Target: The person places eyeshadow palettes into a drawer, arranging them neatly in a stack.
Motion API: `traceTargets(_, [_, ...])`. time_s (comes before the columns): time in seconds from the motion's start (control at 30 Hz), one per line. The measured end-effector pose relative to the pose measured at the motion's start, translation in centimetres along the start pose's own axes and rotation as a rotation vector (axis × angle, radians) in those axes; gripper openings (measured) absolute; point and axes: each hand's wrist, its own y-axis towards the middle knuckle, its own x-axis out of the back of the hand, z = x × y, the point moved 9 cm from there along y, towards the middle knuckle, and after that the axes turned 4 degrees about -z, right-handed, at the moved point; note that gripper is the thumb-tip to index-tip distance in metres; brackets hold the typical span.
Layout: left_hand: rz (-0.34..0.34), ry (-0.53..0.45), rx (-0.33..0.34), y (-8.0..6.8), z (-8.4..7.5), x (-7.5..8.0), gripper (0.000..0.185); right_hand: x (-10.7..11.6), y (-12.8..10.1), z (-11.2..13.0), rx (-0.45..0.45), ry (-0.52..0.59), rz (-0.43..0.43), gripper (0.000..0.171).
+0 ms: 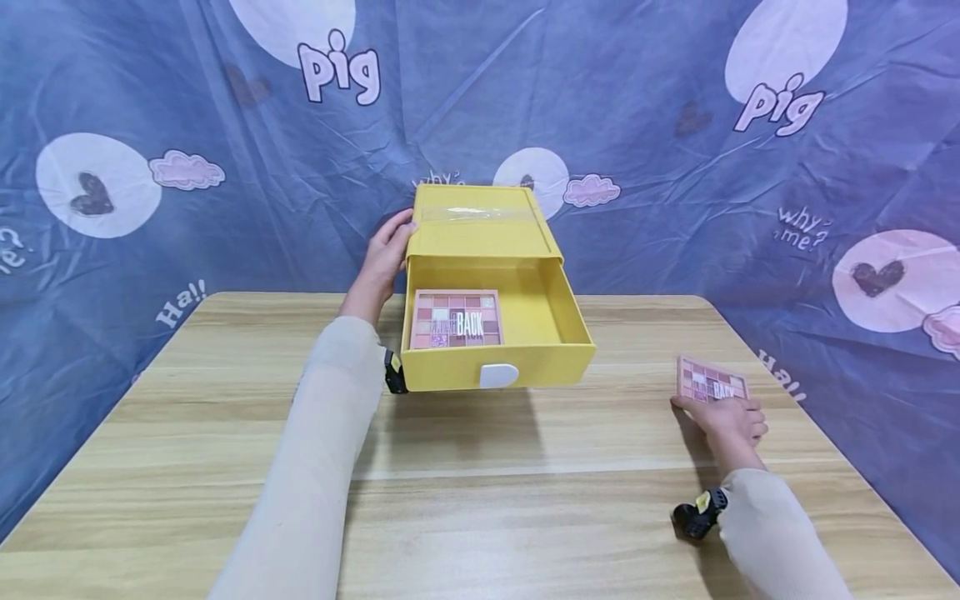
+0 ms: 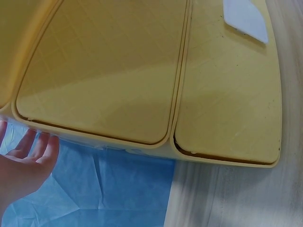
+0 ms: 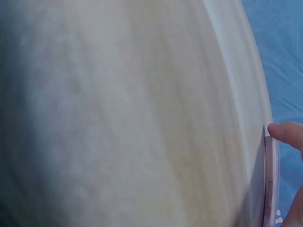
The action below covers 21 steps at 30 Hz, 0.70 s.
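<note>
A yellow drawer unit (image 1: 483, 221) stands near the far edge of the table, its top drawer (image 1: 450, 368) pulled out towards me. Inside that drawer, on the left, lies an eyeshadow palette (image 1: 456, 321) with "BACK" on its lid. My left hand (image 1: 388, 250) rests against the unit's left side; the left wrist view shows its extended fingers (image 2: 46, 146) touching that side. Over to the right, my right hand (image 1: 729, 418) holds a second eyeshadow palette (image 1: 708, 381) by its near part, the thumb at its left corner. Only this palette's thin edge (image 3: 270, 182) shows in the right wrist view.
Closed drawer fronts (image 2: 104, 71) sit below the pulled-out drawer, one with a white handle (image 2: 245, 19). The wooden table (image 1: 465, 517) reaches back to a blue printed cloth (image 1: 285, 167). Black wrist cameras (image 1: 699, 515) are worn on both wrists.
</note>
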Motion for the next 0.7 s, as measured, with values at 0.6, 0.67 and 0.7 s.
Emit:
traceTargets(0.6, [-0.003,-0.013,-0.002,0.0,0.0,0.0,0.042,1.0,-0.4,1.0,0.104,0.059,-0.038,0.111])
traceTargets(0.67, [-0.004,-0.015,0.0,0.0,0.0,0.0,0.042,1.1,-0.4,1.3,0.124,0.053,-0.038,0.108])
traceTargets(0.7, [-0.004,-0.013,0.0,0.0,0.0,0.1,0.042,1.2,-0.5,1.4,0.129,0.058,-0.038,0.107])
